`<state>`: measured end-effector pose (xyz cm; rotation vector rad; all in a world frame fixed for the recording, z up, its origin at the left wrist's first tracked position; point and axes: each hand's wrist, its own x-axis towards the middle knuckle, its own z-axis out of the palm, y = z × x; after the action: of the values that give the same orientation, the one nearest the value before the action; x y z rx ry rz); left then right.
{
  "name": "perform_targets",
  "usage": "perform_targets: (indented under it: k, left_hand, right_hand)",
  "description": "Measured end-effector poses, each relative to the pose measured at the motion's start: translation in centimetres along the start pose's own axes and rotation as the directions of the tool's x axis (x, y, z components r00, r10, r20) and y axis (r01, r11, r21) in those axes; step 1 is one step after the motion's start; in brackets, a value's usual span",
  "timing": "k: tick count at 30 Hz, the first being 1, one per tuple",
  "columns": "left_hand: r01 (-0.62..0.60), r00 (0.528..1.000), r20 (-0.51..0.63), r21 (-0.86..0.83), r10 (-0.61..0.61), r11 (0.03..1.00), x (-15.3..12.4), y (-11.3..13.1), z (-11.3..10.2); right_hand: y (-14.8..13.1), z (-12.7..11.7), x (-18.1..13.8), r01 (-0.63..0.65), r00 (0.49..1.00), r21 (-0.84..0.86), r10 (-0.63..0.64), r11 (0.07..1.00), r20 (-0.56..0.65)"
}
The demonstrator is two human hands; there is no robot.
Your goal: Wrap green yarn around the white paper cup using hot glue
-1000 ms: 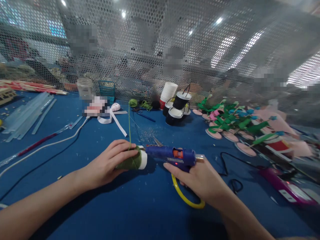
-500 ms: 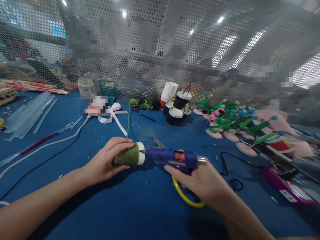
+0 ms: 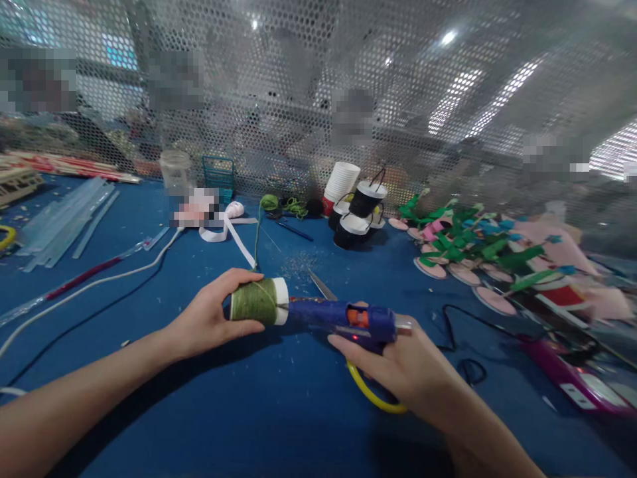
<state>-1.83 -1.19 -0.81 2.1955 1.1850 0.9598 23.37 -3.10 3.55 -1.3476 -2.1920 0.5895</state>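
Head view, near to far. Blue table [image 3: 279,431] takes up the foreground, with both forearms coming in from the bottom edge.

Left hand [image 3: 209,322] is closed around a twine-wrapped cup [image 3: 255,302], thumb under and fingers over. The cup lies on its side just above the table, white rim pointing right. It looks turned this way so the rim end faces the nozzle.

Right hand [image 3: 401,368] is wrapped around the grip of a blue glue gun [image 3: 343,317] held level, its tip at or touching the cup rim; contact is too fine to confirm. A finger sits near the orange trigger, and I can't tell if it is pressed.

Yellow-handled scissors [image 3: 372,396] lie under the right hand with the blade poking out past the gun, likely parked within reach. A black cord [image 3: 460,345] loops on the table just right of the hand.

A green twine strand [image 3: 257,239] runs up from the cup to a twine ball [image 3: 269,202] further back, so the wrap is probably fed straight from the ball.

Mid-table:
- white ribbon [image 3: 231,232]
- white cable [image 3: 99,283]
- glue sticks [image 3: 64,216], far left
- black cups [image 3: 354,224] beside a white cup stack [image 3: 343,180]
- pile of green and pink felt pieces [image 3: 458,245], right

Teal basket [image 3: 217,172] and jar [image 3: 174,171] stand against the mesh screen [image 3: 298,99] at the back.
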Motion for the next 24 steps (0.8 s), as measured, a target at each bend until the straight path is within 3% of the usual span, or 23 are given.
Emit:
perform_targets:
  k: [8,12,15,19,24]
  left_hand:
    - [0.275,0.961,0.08,-0.248,-0.263,0.929,0.21,0.55,0.08]
    - [0.312,0.95,0.099,-0.298,-0.296,0.902,0.17,0.59,0.13]
    - [0.248,0.969,0.061,-0.237,-0.24,0.939,0.09,0.39,0.15]
    - [0.053,0.999,0.01,-0.066,-0.053,0.996,-0.02,0.06,0.13]
    - [-0.133,0.991,0.001,0.07,0.133,0.989,-0.26,-0.14,0.14]
  right_hand:
    - [0.05,-0.06,-0.14,0.033,0.999,-0.008,-0.033,0.999,-0.009]
    - [0.03,0.05,-0.06,0.047,0.999,-0.017,-0.047,0.999,-0.014]
    - [-0.06,0.04,-0.01,0.04,0.999,-0.013,-0.04,0.999,-0.021]
    - [-0.23,-0.09,0.07,0.011,0.999,0.004,-0.011,1.0,-0.04]
    - [-0.29,-0.13,0.17,-0.029,0.998,0.036,0.031,0.999,-0.062]
